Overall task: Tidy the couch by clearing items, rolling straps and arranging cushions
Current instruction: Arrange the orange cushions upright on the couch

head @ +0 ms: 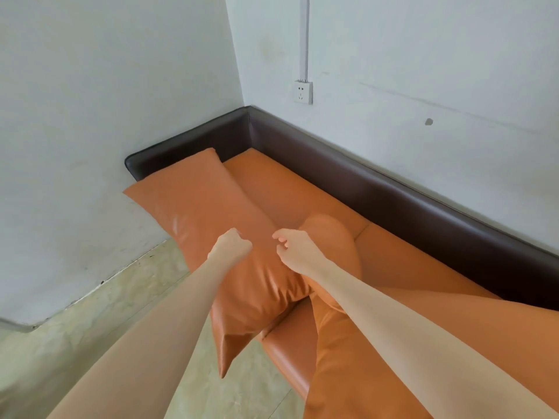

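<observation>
Your left hand [231, 244] was curled into a loose fist, knuckles up, poised over the long orange cushion [211, 225]; whether it touched the leather or hung just above it could not be told, and nothing showed inside the fist. Your right hand [298, 252] sat just beside it, fingers bent inward with the thumb and forefinger drawn close together near the cushion's far edge; whether they pinched the leather could not be told. The long cushion lay directly under both hands, running diagonally from beyond your left hand, where its far corner leaned against the dark brown couch backrest [393, 195], back toward you, where its near corner hung past the front edge of the seat over the floor [90, 343]. A second, rounder orange cushion [335, 237] lay just past and beneath your right hand, its bulge showing beyond the wrist and its lower part hidden by your forearm. The orange couch seat [290, 189] stretched out beyond both hands toward the corner of the room, and more of it lay beneath your right forearm. The backrest wrapped around the far side, well beyond your fingertips. On the white wall [423, 55] above the backrest, far past your right hand, sat a wall socket [303, 92] with a cable conduit [305, 34] rising from it.
</observation>
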